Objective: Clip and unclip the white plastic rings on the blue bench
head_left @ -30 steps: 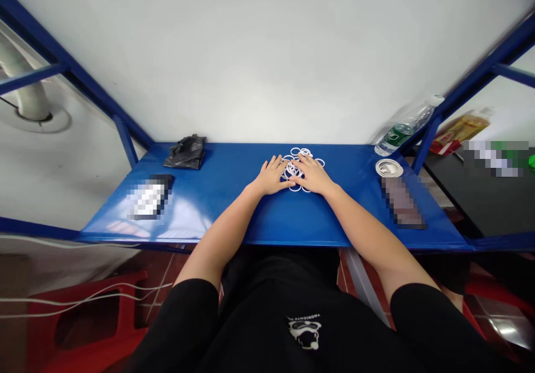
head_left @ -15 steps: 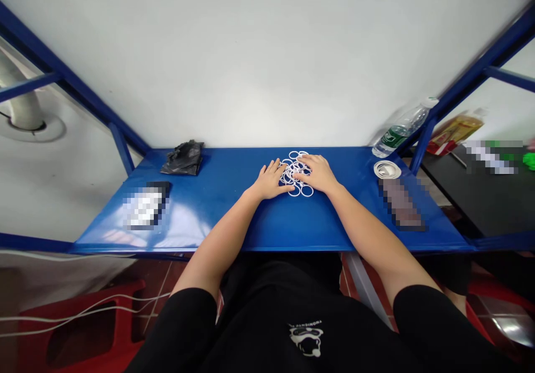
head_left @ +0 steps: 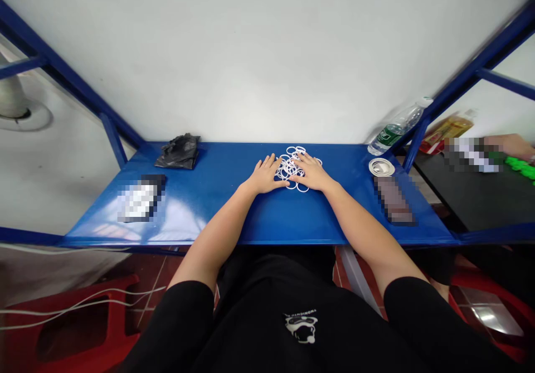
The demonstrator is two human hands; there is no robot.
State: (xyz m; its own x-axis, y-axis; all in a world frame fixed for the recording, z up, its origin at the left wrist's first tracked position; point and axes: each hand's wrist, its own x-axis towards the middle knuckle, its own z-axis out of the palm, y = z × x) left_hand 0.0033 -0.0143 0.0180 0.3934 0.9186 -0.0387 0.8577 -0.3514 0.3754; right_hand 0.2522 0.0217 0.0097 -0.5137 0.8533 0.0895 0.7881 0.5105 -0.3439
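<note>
Atop a blue steel workbench [head_left: 259,222], a loose heap of white rubber rings [head_left: 288,168] lay mid-bench, at 12 o'clock from the person's forearms. The person's right hand [head_left: 310,172] rested flat across the heap's near right side, fingers spread over the rings, with no visible grip on any of them. The left hand [head_left: 265,175] lay open just beside the heap's left edge, its thumb reaching in to touch the rings close to the right hand's fingertips, also without a visible hold. The heap was roughly round, with no clear long axis, and the right hand was the nearer of the two.

From the heap, a crumpled black plastic bag [head_left: 178,153] sat toward 10 o'clock and a pixelated flat item [head_left: 140,199] toward 8 o'clock. A round metal lid [head_left: 382,166] lay at 3 o'clock, and a clear water bottle [head_left: 397,129] with a green label lay tilted at 2 o'clock. Farther off at 3 o'clock, another person's hand [head_left: 507,145] showed above a black tabletop [head_left: 472,206], near green pieces [head_left: 520,168].
</note>
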